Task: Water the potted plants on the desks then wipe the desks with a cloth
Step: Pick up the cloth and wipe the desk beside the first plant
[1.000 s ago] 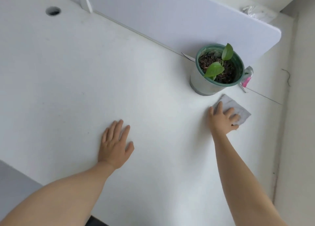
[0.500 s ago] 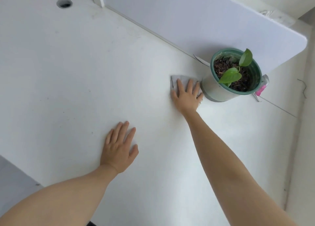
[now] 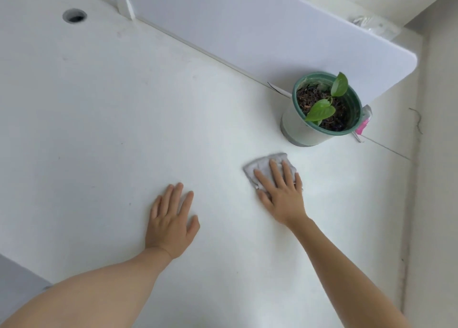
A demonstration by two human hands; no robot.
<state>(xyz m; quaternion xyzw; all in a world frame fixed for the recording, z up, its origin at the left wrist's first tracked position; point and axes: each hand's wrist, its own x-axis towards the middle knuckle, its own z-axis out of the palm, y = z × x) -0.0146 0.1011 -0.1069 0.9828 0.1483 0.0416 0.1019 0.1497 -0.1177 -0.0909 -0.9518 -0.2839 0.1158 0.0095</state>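
Note:
A small potted plant (image 3: 322, 109) with two green leaves, in a green-rimmed pot, stands at the back right of the white desk (image 3: 111, 117), against the divider. A grey cloth (image 3: 262, 166) lies flat on the desk in front of the pot. My right hand (image 3: 280, 191) presses on the cloth with straight, spread fingers and covers its near part. My left hand (image 3: 171, 221) rests flat on the bare desk to the left, fingers straight, holding nothing.
A white divider panel (image 3: 247, 30) runs along the back of the desk. A cable hole (image 3: 74, 16) sits at the far left. A pink and clear item (image 3: 363, 124) lies behind the pot. A wall (image 3: 441, 154) closes the right side.
My right hand has slid the cloth from beside the pot's left, by the divider, back toward me to a spot in front of the pot. My left hand has stayed put.

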